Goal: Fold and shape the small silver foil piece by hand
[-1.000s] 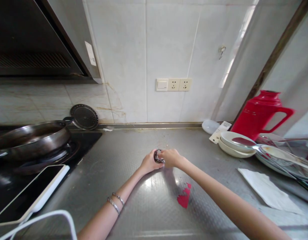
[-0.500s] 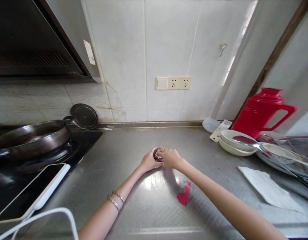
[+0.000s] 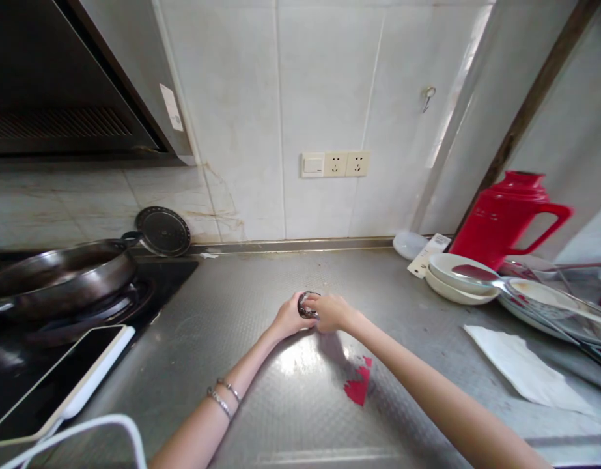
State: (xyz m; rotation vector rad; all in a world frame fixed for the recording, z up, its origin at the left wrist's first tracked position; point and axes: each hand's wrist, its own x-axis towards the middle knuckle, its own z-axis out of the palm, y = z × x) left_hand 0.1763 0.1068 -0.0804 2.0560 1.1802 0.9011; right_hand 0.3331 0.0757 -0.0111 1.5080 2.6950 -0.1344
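Note:
A small round dark object with a pale patterned top (image 3: 307,305) is at the middle of the metal counter. My left hand (image 3: 289,317) wraps round its left side. From the right, my right hand (image 3: 333,312) reaches over it, with bent fingers pressed on its top. What the object is cannot be made out, as the fingers cover part of it. Nearer to me on the counter lies a torn red scrap (image 3: 357,385), below my right hand.
At the left are a pan (image 3: 60,277) on the stove, a phone (image 3: 60,378) and a white cable (image 3: 109,412). On the right stand a red thermos (image 3: 500,218), stacked bowls (image 3: 461,286), dishes with utensils and a white napkin (image 3: 522,368).
The camera view has shifted slightly. Both hands remain at the round object, and the fingers of my right hand have moved only a little on its top.

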